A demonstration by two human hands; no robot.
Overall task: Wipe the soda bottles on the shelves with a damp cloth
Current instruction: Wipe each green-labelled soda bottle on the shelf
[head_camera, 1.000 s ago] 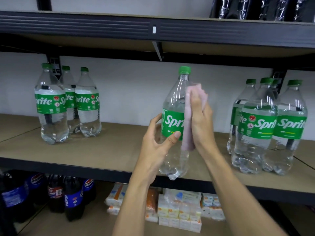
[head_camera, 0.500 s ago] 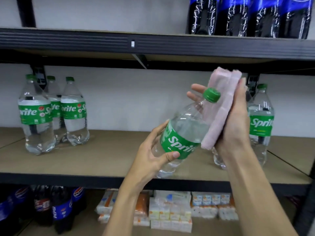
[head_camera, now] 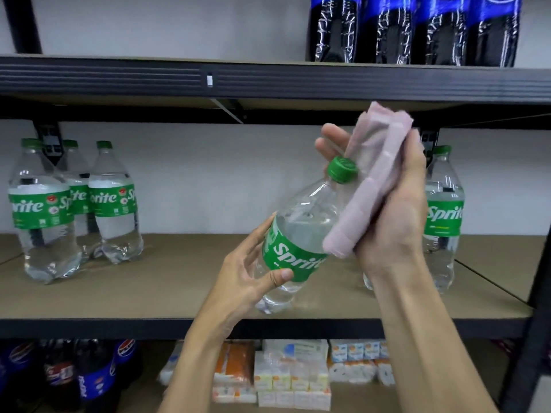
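Clear plastic Sprite bottle with green label and green cap [head_camera: 298, 225]: held in the air before the brown board middle shelf [head_camera: 167, 287], tilted, cap up and to the right.
Left hand [head_camera: 247, 275]: curled round the lower body, thumb on the label.
Folded pale pink cloth [head_camera: 369, 186]: against the bottle's neck and shoulder.
Right hand [head_camera: 396, 213]: wrapped round the cloth, pressing it to the bottle.
Three upright Sprite bottles [head_camera: 44, 216]: shelf's left end, close together.
Single Sprite bottle [head_camera: 444, 216]: right end, partly behind the right hand.
Dark cola bottles with blue labels [head_camera: 417, 28]: shelf above.
Stacked small cartons [head_camera: 292, 380]: shelf below.
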